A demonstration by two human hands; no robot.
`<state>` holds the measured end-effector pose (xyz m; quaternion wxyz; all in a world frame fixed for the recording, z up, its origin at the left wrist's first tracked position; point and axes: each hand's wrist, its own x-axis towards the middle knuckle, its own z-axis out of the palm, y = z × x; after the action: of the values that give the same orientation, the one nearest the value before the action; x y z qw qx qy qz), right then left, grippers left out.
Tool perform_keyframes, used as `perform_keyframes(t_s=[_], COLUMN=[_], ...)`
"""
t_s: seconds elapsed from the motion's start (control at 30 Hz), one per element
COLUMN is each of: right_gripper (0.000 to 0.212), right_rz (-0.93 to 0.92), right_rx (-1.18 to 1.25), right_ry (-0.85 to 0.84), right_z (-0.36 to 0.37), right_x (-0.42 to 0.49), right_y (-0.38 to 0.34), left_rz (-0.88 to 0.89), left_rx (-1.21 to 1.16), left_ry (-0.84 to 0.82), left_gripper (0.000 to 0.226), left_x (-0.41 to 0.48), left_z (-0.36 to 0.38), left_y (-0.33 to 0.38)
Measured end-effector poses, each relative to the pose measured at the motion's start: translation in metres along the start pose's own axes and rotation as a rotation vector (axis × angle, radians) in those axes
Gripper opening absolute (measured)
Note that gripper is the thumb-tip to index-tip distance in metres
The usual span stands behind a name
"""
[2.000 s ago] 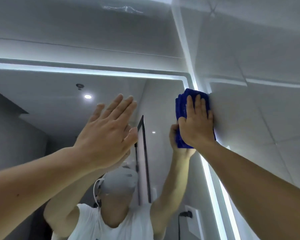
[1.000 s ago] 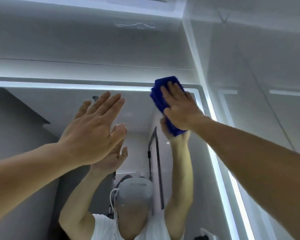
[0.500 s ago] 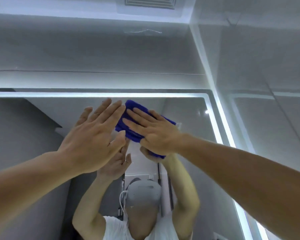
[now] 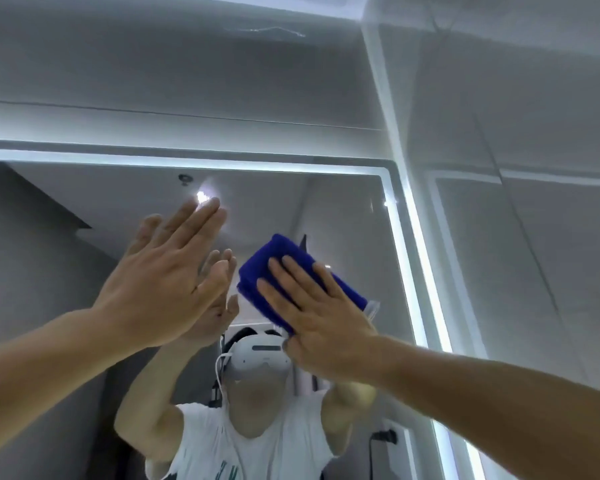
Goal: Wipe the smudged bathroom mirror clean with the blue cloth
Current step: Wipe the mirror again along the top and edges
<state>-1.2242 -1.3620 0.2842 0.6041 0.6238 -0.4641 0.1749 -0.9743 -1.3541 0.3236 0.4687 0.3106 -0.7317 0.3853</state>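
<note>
Right hand [image 4: 321, 320]: fingers straight and spread, palm pressing the folded blue cloth [image 4: 265, 259] flat onto the mirror [image 4: 347, 220]. No grip, just pressure.

Left hand [image 4: 167, 282]: open, fingers straight and together, held up to the glass beside the cloth. Actual contact cannot be told.

The cloth sits in the upper middle of the glass, below the lit strip [image 4: 222, 165] along the top edge.

Progress: wiping looks under way on the upper part. A hazy bright patch shows above the left fingertips, either smear or lamp glare. The lower glass is out of view, so what remains is unclear.
</note>
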Motion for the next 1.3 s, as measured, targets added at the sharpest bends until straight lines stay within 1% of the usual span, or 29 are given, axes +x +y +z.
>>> perform_keyframes(t_s=[0.07, 0.13, 0.17, 0.2, 0.23, 0.3, 0.33, 0.37, 0.4, 0.43, 0.5, 0.57, 0.67, 0.7, 0.77, 0.8, 0.83, 0.87, 0.93, 0.97, 1.0, 1.03, 1.07, 1.17, 1.2, 1.3], right_gripper=[0.076, 0.076, 0.074, 0.072, 0.071, 0.070, 0.071, 0.071, 0.072, 0.072, 0.075, 0.078, 0.076, 0.075, 0.070, 0.066, 0.061, 0.058, 0.064, 0.070, 0.073, 0.074, 0.076, 0.081, 0.080, 0.075], right_rz=[-0.181, -0.331, -0.331, -0.259, -0.112, 0.291, 0.460, 0.559, 0.590, 0.563, 0.397, 0.152, -0.225, -0.336, -0.553, -0.591, -0.541, -0.386, 0.101, 0.330, 0.480, 0.557, 0.577, 0.463, 0.441, 0.462], right_rx=[-0.057, -0.118, -0.152, -0.180, -0.180, -0.110, -0.066, -0.035, -0.020, -0.010, 0.014, 0.008, -0.045, -0.058, -0.135, -0.192, -0.225, -0.221, -0.111, -0.040, 0.003, 0.042, 0.085, 0.184, 0.230, 0.405], right_ry=[-0.008, -0.011, -0.006, 0.010, 0.040, 0.042, 0.023, 0.015, 0.026, 0.028, 0.003, -0.029, -0.069, -0.100, -0.107, -0.101, -0.079, -0.053, -0.032, -0.021, -0.017, -0.016, -0.011, -0.016, -0.030, -0.080], right_z=[0.009, 0.009, 0.005, 0.001, -0.004, -0.011, -0.013, -0.011, -0.008, -0.006, -0.003, 0.003, 0.013, 0.014, 0.006, 0.001, -0.004, -0.007, -0.011, -0.010, -0.008, -0.005, -0.003, 0.003, 0.003, -0.005], right_x=[-0.026, -0.037, -0.035, -0.031, -0.025, -0.012, -0.007, -0.003, 0.000, 0.002, -0.008, -0.033, -0.075, -0.082, -0.082, -0.077, -0.071, -0.063, -0.043, -0.033, -0.022, -0.012, -0.006, -0.006, -0.002, 0.032], right_y=[-0.022, -0.002, 0.018, 0.040, 0.065, 0.108, 0.116, 0.115, 0.107, 0.093, 0.057, 0.016, -0.039, -0.041, -0.013, 0.007, 0.028, 0.047, 0.069, 0.066, 0.057, 0.044, 0.028, -0.017, -0.024, -0.021], left_rz=[-0.006, 0.012, 0.020, 0.024, 0.029, 0.043, 0.052, 0.064, 0.077, 0.084, 0.071, 0.039, 0.015, 0.012, 0.012, 0.013, 0.016, 0.020, 0.021, 0.019, 0.014, 0.005, -0.007, -0.024, -0.011, 0.035], left_rx=[-0.040, -0.060, -0.066, -0.071, -0.075, -0.072, -0.064, -0.050, -0.033, -0.021, -0.032, -0.064, -0.079, -0.084, -0.094, -0.100, -0.105, -0.102, -0.070, -0.043, -0.019, -0.009, -0.010, 0.005, 0.004, -0.002], left_ry=[-0.007, 0.002, 0.016, 0.030, 0.039, 0.033, 0.023, 0.013, 0.005, 0.002, 0.008, 0.013, 0.008, 0.009, 0.020, 0.028, 0.035, 0.038, 0.030, 0.023, 0.016, 0.008, -0.003, -0.020, -0.007, 0.021], left_gripper=[0.076, 0.075, 0.073, 0.072, 0.071, 0.069, 0.068, 0.067, 0.067, 0.066, 0.066, 0.066, 0.064, 0.063, 0.063, 0.064, 0.065, 0.066, 0.067, 0.067, 0.067, 0.068, 0.068, 0.066, 0.065, 0.062], left_x=[-0.001, 0.000, 0.000, -0.001, -0.002, -0.008, -0.013, -0.017, -0.020, -0.023, -0.024, -0.023, -0.024, -0.025, -0.028, -0.030, -0.032, -0.034, -0.039, -0.041, -0.043, -0.043, -0.043, -0.039, -0.036, -0.019], left_z=[0.003, 0.003, 0.003, 0.002, 0.002, 0.001, 0.001, 0.002, 0.002, 0.004, 0.009, 0.016, 0.022, 0.021, 0.018, 0.016, 0.013, 0.009, 0.003, 0.001, -0.002, -0.004, -0.005, -0.004, -0.001, 0.007], left_y=[0.013, 0.023, 0.027, 0.028, 0.028, 0.026, 0.024, 0.021, 0.018, 0.016, 0.016, 0.022, 0.031, 0.033, 0.032, 0.030, 0.027, 0.022, 0.010, 0.003, -0.003, -0.008, -0.012, -0.009, -0.003, 0.017])
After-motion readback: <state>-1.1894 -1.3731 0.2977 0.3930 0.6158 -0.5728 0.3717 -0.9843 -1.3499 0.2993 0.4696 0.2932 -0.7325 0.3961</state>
